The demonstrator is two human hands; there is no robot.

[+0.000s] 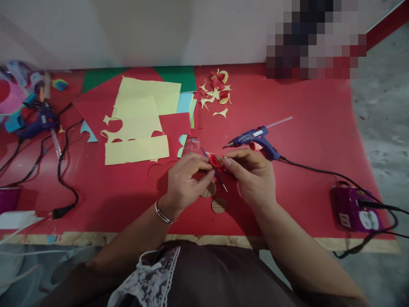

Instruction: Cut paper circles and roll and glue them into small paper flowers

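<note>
A small curled red paper piece (214, 160) sits between my two hands above the table. My left hand (188, 179) is closed, thumb and fingers pinching its left side. On the other side, my right hand (255, 177) is closed too, its fingertips pinched at the paper's right edge, where a bit of yellow shows. A thin blue stick with a pointed tip (223, 183) slants beneath the paper; whether it is held or lies on the table I cannot tell. Two round brown cardboard discs (219, 205) lie below my hands, one partly hidden by the left.
A blue glue gun (252, 137) lies just beyond my right hand, its cord running to a purple box (356, 209). Yellow sheets (137, 149) with cut-outs lie left, paper scraps (220, 89) at the back. Another glue gun (40, 119) and cords (60, 175) are far left.
</note>
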